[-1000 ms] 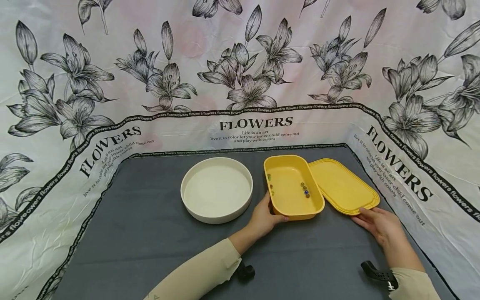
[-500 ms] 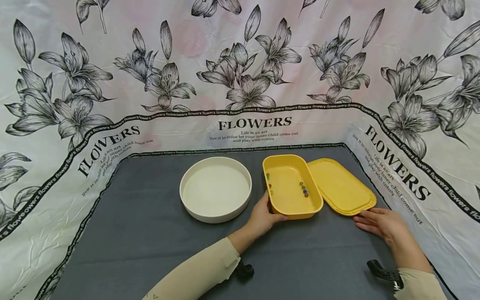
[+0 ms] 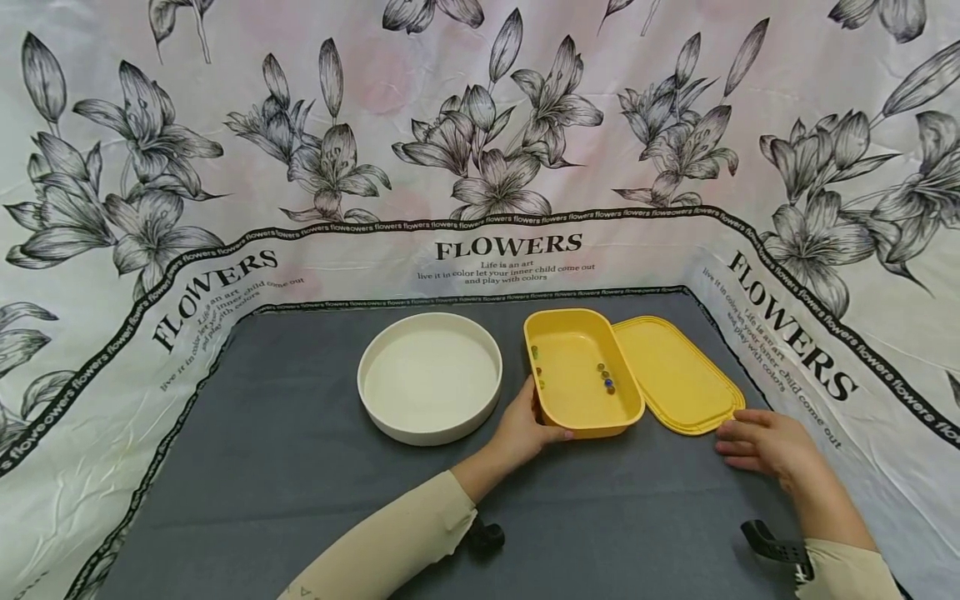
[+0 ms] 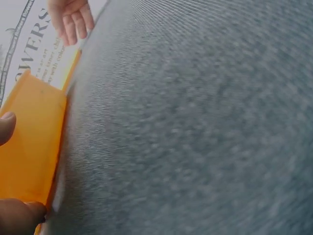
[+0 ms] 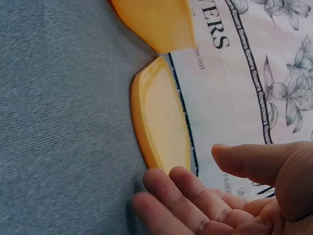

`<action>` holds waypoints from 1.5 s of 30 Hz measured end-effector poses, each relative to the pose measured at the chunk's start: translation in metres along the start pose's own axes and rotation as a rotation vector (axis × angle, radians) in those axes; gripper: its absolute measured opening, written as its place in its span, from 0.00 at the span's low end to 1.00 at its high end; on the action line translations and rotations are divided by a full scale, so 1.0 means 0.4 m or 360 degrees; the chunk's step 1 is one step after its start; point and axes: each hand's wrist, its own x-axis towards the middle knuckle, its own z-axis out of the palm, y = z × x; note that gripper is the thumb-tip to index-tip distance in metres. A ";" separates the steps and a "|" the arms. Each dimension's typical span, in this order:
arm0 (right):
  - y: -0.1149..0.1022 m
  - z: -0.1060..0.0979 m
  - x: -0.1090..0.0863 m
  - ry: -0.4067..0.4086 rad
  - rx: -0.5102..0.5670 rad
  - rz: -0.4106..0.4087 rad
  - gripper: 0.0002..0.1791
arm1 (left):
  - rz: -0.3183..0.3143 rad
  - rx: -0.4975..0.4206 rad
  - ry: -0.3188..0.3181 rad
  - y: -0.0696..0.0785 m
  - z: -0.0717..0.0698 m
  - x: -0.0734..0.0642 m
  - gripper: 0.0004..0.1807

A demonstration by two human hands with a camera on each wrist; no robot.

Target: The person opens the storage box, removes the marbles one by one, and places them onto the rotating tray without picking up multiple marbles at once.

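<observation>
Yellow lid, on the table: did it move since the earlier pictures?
Yes, a little. In the head view, the yellow lid has swung its near end left, leaving a wider gap to the white printed border.

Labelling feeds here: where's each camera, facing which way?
Head: head-worn, facing forward and down at the round white dish, yellow container and yellow lid; left hand, right hand and sleeves show.
Left wrist: worn there, facing the container's side; the right hand and parts of the left show.
Right wrist: worn there, facing the lid; the right hand shows.
Both wrist views share the container and lid.
</observation>
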 end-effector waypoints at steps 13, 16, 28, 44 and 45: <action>-0.071 0.060 -0.015 0.0247 -0.0576 -0.0515 0.35 | -0.0026 0.0336 -0.0008 0.063 -0.046 -0.036 0.55; -0.095 0.066 -0.019 0.0294 -0.0614 -0.0601 0.34 | -0.0055 0.0343 -0.0017 0.085 -0.066 -0.047 0.57; -0.170 0.099 -0.037 0.0451 -0.0816 -0.0791 0.26 | 0.0010 0.0339 0.0028 0.159 -0.166 -0.105 0.60; -0.228 0.175 -0.008 0.0382 -0.0912 -0.1117 0.17 | 0.0313 0.0601 0.0309 0.206 -0.325 -0.220 0.49; -0.231 0.179 -0.006 0.0379 -0.0929 -0.1126 0.17 | 0.0317 0.0604 0.0320 0.205 -0.336 -0.229 0.48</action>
